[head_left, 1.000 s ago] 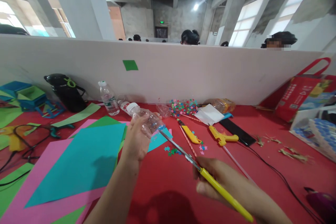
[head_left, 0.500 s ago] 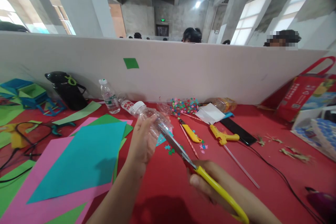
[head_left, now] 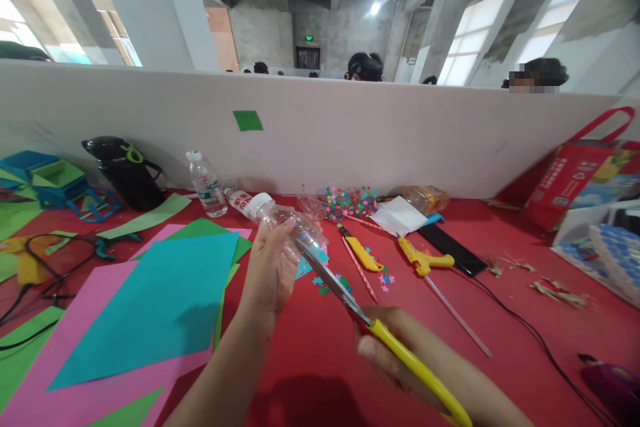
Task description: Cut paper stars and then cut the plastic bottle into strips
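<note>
While the left hand [head_left: 270, 273] gripped the clear bottle [head_left: 286, 220] up over the red table [head_left: 310, 367], the right hand [head_left: 400, 355] squeezed yellow scissors [head_left: 361, 312], blades at the bottle's side. The smooth plastic could slip or roll, and the sharp tips might poke the hand holding it.
</note>
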`<action>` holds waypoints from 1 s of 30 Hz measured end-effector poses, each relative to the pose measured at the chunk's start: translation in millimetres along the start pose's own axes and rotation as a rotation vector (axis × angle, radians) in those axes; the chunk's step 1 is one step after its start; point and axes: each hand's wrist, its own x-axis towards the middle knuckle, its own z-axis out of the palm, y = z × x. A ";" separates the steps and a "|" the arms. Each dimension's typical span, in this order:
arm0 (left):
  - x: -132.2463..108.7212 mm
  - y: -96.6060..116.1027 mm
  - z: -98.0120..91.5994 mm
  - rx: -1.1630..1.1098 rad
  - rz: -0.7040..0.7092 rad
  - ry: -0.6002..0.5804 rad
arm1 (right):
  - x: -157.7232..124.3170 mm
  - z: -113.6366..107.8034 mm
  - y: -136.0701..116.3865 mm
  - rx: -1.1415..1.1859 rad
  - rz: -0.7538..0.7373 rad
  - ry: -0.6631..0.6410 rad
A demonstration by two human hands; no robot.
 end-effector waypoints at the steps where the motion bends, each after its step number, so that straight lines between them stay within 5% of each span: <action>1: 0.1 0.2 0.2 0.001 0.002 0.005 | 0.1 0.1 0.0 0.003 0.000 0.000; 30: -1.1 4.5 0.7 0.052 0.047 -0.018 | 0.9 -1.0 2.7 -0.084 -0.047 0.009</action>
